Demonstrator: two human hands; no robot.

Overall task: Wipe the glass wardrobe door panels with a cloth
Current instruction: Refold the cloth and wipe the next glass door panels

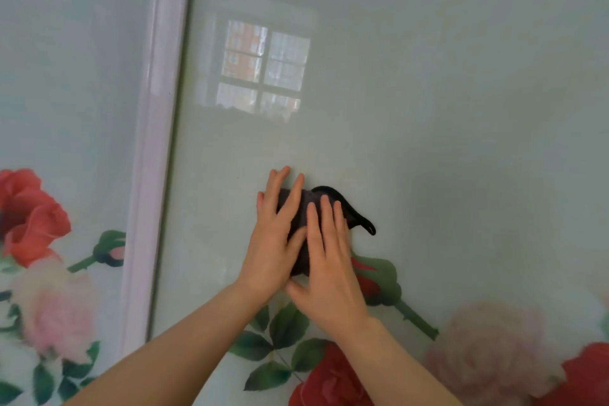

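A dark cloth is pressed flat against the pale green glass door panel, just above the printed roses. My left hand lies on the cloth's left part with fingers spread and pointing up. My right hand covers the cloth's lower right part, partly overlapping the left hand. A black corner of the cloth sticks out to the right past my fingers. Most of the cloth is hidden under both hands.
A pale vertical frame strip separates this panel from a second glass panel on the left. Red and pink printed roses fill the lower part of both panels. A window reflection shows on the glass above my hands.
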